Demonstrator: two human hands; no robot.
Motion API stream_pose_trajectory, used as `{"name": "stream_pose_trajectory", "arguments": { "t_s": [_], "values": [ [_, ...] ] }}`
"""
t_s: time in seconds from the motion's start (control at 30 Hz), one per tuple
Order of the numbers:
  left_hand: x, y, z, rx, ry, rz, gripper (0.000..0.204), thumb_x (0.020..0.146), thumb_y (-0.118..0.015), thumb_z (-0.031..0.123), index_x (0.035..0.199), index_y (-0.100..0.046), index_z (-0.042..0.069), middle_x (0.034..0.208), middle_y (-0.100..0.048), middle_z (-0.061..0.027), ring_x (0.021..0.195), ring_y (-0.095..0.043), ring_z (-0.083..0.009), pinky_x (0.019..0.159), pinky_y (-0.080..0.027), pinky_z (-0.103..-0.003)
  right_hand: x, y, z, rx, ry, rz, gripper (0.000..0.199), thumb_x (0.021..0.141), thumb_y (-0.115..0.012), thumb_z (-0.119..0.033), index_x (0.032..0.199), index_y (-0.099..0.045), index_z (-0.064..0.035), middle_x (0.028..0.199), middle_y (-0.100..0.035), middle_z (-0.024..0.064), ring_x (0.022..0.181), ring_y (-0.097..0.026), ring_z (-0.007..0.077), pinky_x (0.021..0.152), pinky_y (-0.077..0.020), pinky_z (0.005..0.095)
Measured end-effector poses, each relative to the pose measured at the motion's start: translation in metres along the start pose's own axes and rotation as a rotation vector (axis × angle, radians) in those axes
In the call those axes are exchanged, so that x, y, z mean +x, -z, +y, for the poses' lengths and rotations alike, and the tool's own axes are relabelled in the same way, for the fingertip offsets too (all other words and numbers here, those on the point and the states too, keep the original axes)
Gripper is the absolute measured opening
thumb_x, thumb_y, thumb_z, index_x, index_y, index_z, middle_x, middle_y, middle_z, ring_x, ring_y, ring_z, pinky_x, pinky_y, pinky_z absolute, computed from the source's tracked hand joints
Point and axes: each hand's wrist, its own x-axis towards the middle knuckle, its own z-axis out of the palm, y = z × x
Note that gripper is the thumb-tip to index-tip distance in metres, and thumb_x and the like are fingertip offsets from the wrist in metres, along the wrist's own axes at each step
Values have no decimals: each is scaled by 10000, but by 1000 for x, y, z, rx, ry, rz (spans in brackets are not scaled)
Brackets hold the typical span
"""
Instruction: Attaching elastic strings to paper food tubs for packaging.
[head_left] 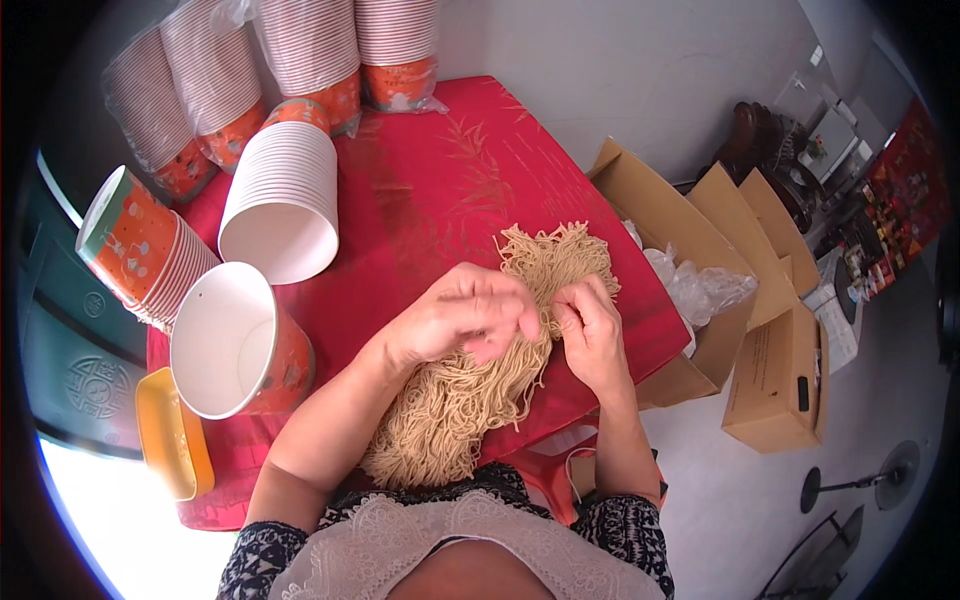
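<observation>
A long bundle of tan, noodle-like strands lies slantwise across the red table, from close to my body toward the right edge. It narrows in the middle, where both hands are. Above the left side of this narrow part is my left hand, its fingers curled and blurred by motion. What they hold, if anything, does not show clearly. On the other side, my right hand is closed with thumb and finger pinched together at the edge of the strands. Part of the narrow middle is hidden behind the hands.
A large white-lined paper bucket stands left of my left forearm. Stacked orange paper buckets lie and stand behind it, several wrapped in plastic. A yellow tray sits at the left edge. Open cardboard boxes stand right of the table.
</observation>
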Motion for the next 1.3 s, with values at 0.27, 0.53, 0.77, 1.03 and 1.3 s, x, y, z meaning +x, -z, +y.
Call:
{"name": "stream_pose_trajectory", "arguments": {
  "t_s": [0.27,0.53,0.77,1.03,1.3],
  "values": [
    [-2,4,12,2,27,17,307,992,-560,245,1024,-691,-30,847,-721,-143,464,-477,-55,430,-372,-200,0,1,-1,31,24,-8,61,855,-630,24,906,-606,1,835,-539,123,749,-574,270,658,-468,354],
    [18,-3,-35,787,-52,320,140,846,-652,16,986,-664,14,888,-614,-107,774,-622,-202,714,-509,-329,0,3,-4,60,27,-28,46,863,-638,22,894,-609,4,805,-539,97,708,-555,218,633,-455,321],
    [20,0,-50,790,11,356,69,850,-648,33,912,-655,4,780,-621,-71,706,-607,-170,669,-494,-321,5,4,-8,118,14,-60,39,878,-613,24,902,-606,-6,821,-542,99,707,-563,229,632,-460,334],
    [21,5,-52,515,117,414,69,859,-641,33,893,-677,-16,749,-640,-26,714,-563,-82,652,-478,-265,7,20,-7,97,82,-81,85,888,-558,54,933,-606,-1,862,-536,114,744,-571,248,660,-470,341],
    [21,6,-58,475,109,411,68,861,-622,13,904,-667,-15,739,-619,-1,693,-545,-66,618,-465,-250,4,13,-3,-251,174,2,224,789,-597,84,998,-652,26,916,-560,140,808,-590,300,695,-492,389]
  ]
}}
